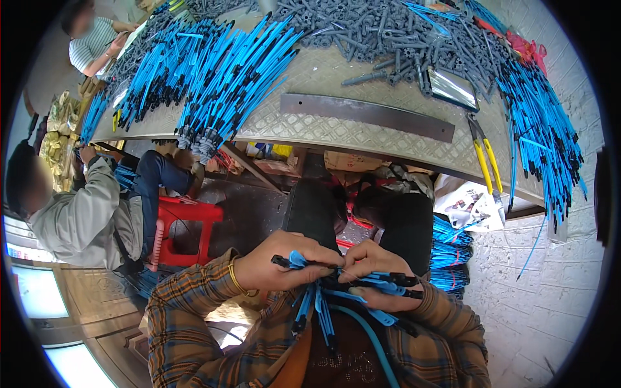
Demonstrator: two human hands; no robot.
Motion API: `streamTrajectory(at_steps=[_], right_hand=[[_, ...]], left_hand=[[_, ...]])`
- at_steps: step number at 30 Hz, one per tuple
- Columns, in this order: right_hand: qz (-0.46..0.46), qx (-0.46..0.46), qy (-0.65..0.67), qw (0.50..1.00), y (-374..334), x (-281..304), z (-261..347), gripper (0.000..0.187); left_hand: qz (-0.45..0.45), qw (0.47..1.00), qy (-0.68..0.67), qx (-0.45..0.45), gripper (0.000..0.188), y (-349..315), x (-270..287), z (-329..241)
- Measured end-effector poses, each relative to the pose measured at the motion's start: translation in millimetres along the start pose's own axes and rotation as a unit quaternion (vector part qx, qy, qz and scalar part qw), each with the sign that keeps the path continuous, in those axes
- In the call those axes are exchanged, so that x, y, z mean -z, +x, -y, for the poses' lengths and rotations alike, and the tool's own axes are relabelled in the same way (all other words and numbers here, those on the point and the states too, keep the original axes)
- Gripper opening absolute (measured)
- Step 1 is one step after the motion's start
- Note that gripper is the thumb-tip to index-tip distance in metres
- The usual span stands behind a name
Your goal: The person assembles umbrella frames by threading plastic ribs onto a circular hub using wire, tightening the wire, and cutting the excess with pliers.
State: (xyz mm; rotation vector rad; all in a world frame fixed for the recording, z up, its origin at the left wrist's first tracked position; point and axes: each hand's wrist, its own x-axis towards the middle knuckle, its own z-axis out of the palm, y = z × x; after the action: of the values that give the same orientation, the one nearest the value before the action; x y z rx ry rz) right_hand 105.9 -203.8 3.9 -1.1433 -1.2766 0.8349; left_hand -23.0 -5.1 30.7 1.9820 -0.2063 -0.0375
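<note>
My left hand (275, 262) is closed in a pinch on a thin blue strip (297, 260) with a black end, in front of my chest. Close by, my right hand (381, 258) has its fingers bent around several more blue strips (381, 281), whose black tips stick out toward my right wrist. The fingertips of both hands nearly meet, and what lies between them is too small to make out. Below the hands, other blue strips (321, 310) fan down over my lap.
A patterned table (310, 77) holds a flat metal bar (365, 115), grey plastic tubes (401, 42), blue strip bundles (233, 77) and a phone (453, 89). Yellow-handled pliers (485, 158) overhang its edge. A red stool (187, 226) and a seated person (90, 207) are at left.
</note>
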Motion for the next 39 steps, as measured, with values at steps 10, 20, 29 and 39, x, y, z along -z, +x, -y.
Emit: streamTrajectory(at_steps=[10,20,29,39], right_hand=[[0.002,-0.041,0.009,0.999,-1.8,-1.1,9.1,0.033],[-0.039,-0.052,-0.035,0.997,-8.4,-9.6,7.2,0.025],[0.027,-0.005,-0.076,0.997,-28.1,-3.0,-28.5,0.06],[-0.04,-0.025,-0.047,0.998,-8.3,-7.5,0.7,0.032]], left_hand=[[-0.054,0.999,0.0,-0.007,0.024,-7.8,-6.7,-11.9],[-0.084,0.995,0.045,-0.03,0.031,-14.2,-23.0,-13.1],[-0.117,0.988,0.044,-0.088,0.032,-8.0,-28.7,-19.3],[-0.133,0.982,0.106,-0.079,0.031,-6.8,-17.3,-14.0]])
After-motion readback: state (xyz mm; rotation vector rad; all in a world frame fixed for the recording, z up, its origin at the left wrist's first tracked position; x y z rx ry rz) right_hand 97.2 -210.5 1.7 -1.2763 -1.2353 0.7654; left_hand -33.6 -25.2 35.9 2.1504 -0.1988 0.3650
